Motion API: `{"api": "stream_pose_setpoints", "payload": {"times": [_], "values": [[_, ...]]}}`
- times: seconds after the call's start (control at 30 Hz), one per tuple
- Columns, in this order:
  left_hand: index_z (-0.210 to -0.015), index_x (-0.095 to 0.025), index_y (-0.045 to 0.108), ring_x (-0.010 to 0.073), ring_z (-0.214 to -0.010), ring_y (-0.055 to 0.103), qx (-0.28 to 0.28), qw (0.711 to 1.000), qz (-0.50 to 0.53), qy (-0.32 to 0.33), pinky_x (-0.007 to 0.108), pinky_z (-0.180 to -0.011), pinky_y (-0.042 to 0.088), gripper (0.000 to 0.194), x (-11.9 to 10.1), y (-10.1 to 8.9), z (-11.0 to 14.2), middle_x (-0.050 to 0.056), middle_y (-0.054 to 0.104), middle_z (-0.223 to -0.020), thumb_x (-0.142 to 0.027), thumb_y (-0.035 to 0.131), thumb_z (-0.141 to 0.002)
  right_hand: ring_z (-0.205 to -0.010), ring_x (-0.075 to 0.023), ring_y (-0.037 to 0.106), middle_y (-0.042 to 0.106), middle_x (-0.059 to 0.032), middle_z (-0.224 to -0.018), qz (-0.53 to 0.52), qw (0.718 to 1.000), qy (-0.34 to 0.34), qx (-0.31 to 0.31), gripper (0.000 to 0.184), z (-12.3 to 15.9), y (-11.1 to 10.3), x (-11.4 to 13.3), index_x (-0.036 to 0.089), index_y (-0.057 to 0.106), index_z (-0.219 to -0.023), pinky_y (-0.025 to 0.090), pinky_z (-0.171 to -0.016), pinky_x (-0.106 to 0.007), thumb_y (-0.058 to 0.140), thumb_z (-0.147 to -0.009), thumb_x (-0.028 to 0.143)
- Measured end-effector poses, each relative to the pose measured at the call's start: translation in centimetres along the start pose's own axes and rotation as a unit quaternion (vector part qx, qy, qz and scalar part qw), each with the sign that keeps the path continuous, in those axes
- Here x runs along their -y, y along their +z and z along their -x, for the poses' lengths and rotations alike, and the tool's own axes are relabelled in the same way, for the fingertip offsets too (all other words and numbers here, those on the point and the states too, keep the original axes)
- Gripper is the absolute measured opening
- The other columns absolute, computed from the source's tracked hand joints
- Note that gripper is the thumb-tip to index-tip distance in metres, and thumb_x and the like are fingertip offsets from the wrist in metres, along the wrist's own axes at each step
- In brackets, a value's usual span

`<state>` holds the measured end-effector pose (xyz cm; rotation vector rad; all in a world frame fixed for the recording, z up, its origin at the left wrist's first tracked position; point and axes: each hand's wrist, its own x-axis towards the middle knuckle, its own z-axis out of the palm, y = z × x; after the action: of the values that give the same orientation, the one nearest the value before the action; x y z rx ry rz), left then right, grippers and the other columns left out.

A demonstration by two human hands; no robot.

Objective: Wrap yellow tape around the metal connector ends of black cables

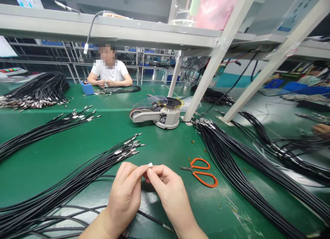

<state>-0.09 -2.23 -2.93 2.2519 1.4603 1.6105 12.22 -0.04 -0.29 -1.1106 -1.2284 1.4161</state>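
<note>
My left hand (pixel 125 187) and my right hand (pixel 166 187) meet fingertip to fingertip at the front of the bench. Between their pinched fingers shows the small silver end of a connector (pixel 150 165); my fingers hide the rest of it. A black cable (pixel 152 217) runs out below my hands. Left of them lies a bundle of black cables (pixel 85 179) with bare metal connector ends pointing away from me. To the right, orange-handled scissors (pixel 205 173) rest on the green bench top (pixel 113 120), apart from my right hand.
A round tape dispenser (pixel 166 117) stands beyond my hands. More black cable bundles lie right (pixel 232 167) and left (pixel 43 134), with a large heap (pixel 38 89) at far left. White posts (pixel 210 65) hold a shelf (pixel 154 34) overhead. A person (pixel 110 70) sits opposite.
</note>
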Motion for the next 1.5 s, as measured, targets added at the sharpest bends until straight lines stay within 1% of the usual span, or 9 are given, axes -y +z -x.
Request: {"api": "stream_pose_setpoints", "payload": {"times": [0.23,0.4,0.53,0.63,0.73,0.93,1.17,1.33,1.5], "values": [[-0.095,-0.017,0.056,0.0153,-0.076,0.053,0.036,0.994,-0.05,-0.091,0.029,-0.071,0.044,0.012,0.8,0.1,0.0,0.003,0.06,-0.082,-0.015,0.046,-0.088,-0.071,-0.0173,0.061,0.069,-0.0073,-0.077,-0.04,0.998,0.036,0.013,0.025,-0.1,-0.1,-0.7,0.012,0.068,-0.079,0.048,-0.069,-0.028,0.066,-0.072,0.035],[-0.099,-0.018,0.054,0.0136,-0.076,0.052,0.036,0.996,-0.032,-0.079,0.027,-0.071,0.043,0.015,0.7,-0.2,-0.2,0.002,0.059,-0.081,-0.012,0.044,-0.089,-0.073,-0.0157,0.06,0.068,-0.0105,-0.087,-0.156,0.983,0.088,0.043,0.023,0.1,-0.4,-0.9,0.009,0.069,-0.086,0.049,-0.067,-0.027,0.067,-0.071,0.027],[-0.1,-0.018,0.053,0.0135,-0.077,0.052,0.013,0.997,-0.041,-0.061,0.027,-0.073,0.043,0.016,0.6,-0.3,-0.3,0.002,0.059,-0.083,-0.011,0.046,-0.088,-0.072,-0.0157,0.062,0.068,-0.0124,-0.092,-0.215,0.969,0.117,0.032,0.033,0.3,-0.6,-0.9,0.009,0.064,-0.1,0.05,-0.063,-0.027,0.067,-0.073,0.028],[-0.099,-0.017,0.054,0.0135,-0.077,0.053,0.005,0.997,-0.054,-0.053,0.027,-0.073,0.043,0.016,0.6,-0.2,-0.2,0.003,0.059,-0.082,-0.011,0.046,-0.087,-0.071,-0.0155,0.061,0.066,-0.0093,-0.088,-0.188,0.978,0.087,0.017,0.035,0.2,-0.5,-0.9,0.012,0.062,-0.1,0.051,-0.059,-0.026,0.064,-0.076,0.038],[-0.1,-0.016,0.055,0.0138,-0.078,0.053,0.006,0.997,-0.057,-0.049,0.026,-0.072,0.044,0.016,0.7,0.0,-0.1,0.005,0.058,-0.085,-0.011,0.046,-0.087,-0.067,-0.0138,0.059,0.062,-0.0036,-0.079,-0.13,0.99,0.055,0.007,0.033,-0.1,-0.1,-1.1,0.013,0.062,-0.086,0.051,-0.055,-0.024,0.064,-0.074,0.044],[-0.097,-0.018,0.056,0.0145,-0.077,0.054,0.007,0.997,-0.037,-0.07,0.026,-0.07,0.045,0.015,0.2,0.1,0.0,0.004,0.057,-0.083,-0.015,0.045,-0.087,-0.061,-0.0119,0.055,0.058,0.0,-0.067,-0.071,0.996,0.047,0.004,0.026,-0.2,0.2,-1.3,0.013,0.061,-0.074,0.051,-0.056,-0.023,0.066,-0.072,0.038],[-0.078,-0.02,0.056,0.0129,-0.068,0.054,0.065,0.969,0.026,-0.237,0.025,-0.064,0.041,0.018,-0.8,-0.5,-0.7,0.0,0.056,-0.073,-0.027,0.043,-0.088,-0.062,-0.013,0.056,0.061,-0.0011,-0.065,-0.007,1.0,0.021,-0.008,0.022,0.4,0.3,-0.5,0.012,0.061,-0.072,0.047,-0.062,-0.024,0.063,-0.074,0.034],[-0.073,-0.019,0.057,0.011,-0.05,0.048,0.071,0.916,0.115,-0.378,0.022,-0.047,0.037,0.026,-1.3,-0.7,-0.8,-0.002,0.053,-0.061,-0.041,0.047,-0.083,-0.063,-0.0142,0.057,0.063,-0.002,-0.067,0.004,1.0,0.012,-0.016,0.019,0.4,0.6,-0.3,0.013,0.061,-0.072,0.046,-0.062,-0.024,0.062,-0.074,0.033],[-0.072,-0.018,0.055,0.007,-0.036,0.036,0.065,0.86,0.217,-0.457,0.018,-0.035,0.028,0.029,-1.5,-0.6,-1.2,-0.008,0.041,-0.046,-0.046,0.053,-0.076,-0.064,-0.0155,0.058,0.064,-0.0025,-0.069,0.01,1.0,0.008,-0.024,0.017,0.4,0.5,-0.3,0.015,0.063,-0.071,0.047,-0.063,-0.025,0.062,-0.074,0.031]]}}
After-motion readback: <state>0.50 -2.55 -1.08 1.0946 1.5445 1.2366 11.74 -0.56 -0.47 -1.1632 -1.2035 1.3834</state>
